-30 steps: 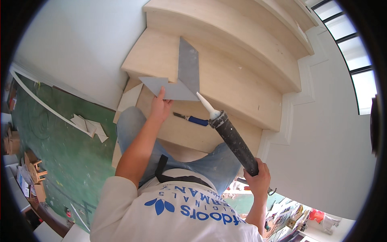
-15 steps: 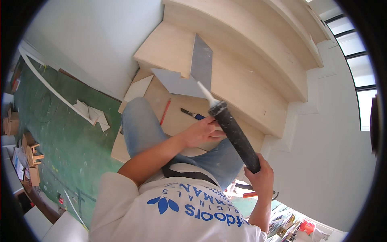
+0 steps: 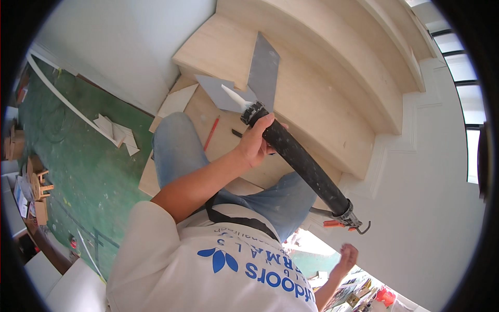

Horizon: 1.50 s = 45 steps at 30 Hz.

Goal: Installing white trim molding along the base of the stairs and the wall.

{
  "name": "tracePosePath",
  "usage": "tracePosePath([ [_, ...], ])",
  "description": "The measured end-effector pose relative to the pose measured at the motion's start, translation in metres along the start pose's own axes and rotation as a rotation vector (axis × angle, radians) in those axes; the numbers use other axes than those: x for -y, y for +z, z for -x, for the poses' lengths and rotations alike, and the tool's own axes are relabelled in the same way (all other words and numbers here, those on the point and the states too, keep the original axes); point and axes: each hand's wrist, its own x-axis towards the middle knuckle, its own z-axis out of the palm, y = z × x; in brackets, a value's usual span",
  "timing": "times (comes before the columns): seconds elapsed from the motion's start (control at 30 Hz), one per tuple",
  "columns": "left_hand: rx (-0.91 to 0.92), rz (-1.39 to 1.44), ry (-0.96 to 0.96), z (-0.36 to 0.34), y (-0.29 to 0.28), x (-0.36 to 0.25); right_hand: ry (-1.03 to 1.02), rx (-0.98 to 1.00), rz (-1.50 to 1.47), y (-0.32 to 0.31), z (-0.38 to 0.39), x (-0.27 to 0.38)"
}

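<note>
My left hand [image 3: 254, 141] grips the front part of a black sealant gun [image 3: 307, 169], held slantwise over my lap. The gun's white nozzle [image 3: 235, 97] points up and left, above grey sheet pieces on the stair. At its rear end are an orange trigger [image 3: 335, 224] and a bent metal rod. Off the gun, my right hand [image 3: 347, 258] is below that rear end, its fingers loosely curled and apart, with nothing visible in them. A red pencil [image 3: 211, 134] lies on the tread left of my left hand. Beside the hand shows the dark end of a tool [image 3: 237, 133], mostly hidden.
Curved wooden stairs [image 3: 317, 101] rise ahead and right. On them lie a long grey sheet [image 3: 263, 70], a smaller notched grey sheet [image 3: 210, 89] and a pale offcut [image 3: 178, 100]. White walls flank the stairs. Scraps [image 3: 118, 134] lie on the green floor [image 3: 78, 177] at left.
My left hand has closed around the gun's front part. My right hand has let go of the barrel and moved down. The gun has shifted, and its rear end now shows.
</note>
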Motion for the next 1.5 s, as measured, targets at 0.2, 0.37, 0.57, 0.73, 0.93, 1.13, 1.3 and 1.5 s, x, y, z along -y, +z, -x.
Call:
tracePosePath([
  [0.2, -0.083, -0.005, -0.068, 0.001, -0.008, 0.006, 0.151, 0.473, -0.422, 0.048, -0.021, 0.003],
  [0.37, -0.105, -0.038, -0.102, 0.012, -0.007, -0.004, 0.462, 0.701, -0.135, 0.039, -0.031, 0.008],
  [0.57, -0.160, -0.010, -0.147, 0.014, -0.015, -0.005, 0.208, 0.776, -0.696, 0.075, -0.030, 0.077],
  [0.73, -0.162, -0.008, -0.127, 0.010, -0.024, -0.005, 0.358, 0.878, -0.976, 0.085, -0.017, 0.103],
  [0.93, -0.252, -0.015, -0.096, 0.014, -0.024, -0.005, 0.446, 0.835, -1.030, 0.083, -0.002, 0.122],
  [1.13, -0.222, -0.016, -0.071, 0.013, -0.031, -0.003, 0.519, 0.840, -0.977, 0.081, -0.005, 0.135],
  [1.3, -0.212, 0.042, -0.095, 0.011, -0.034, 0.001, 0.540, 0.835, -0.970, 0.080, 0.000, 0.140],
  [1.5, -0.207, 0.061, -0.089, 0.008, -0.041, 0.003, 0.535, 0.811, -0.906, 0.082, -0.002, 0.147],
])
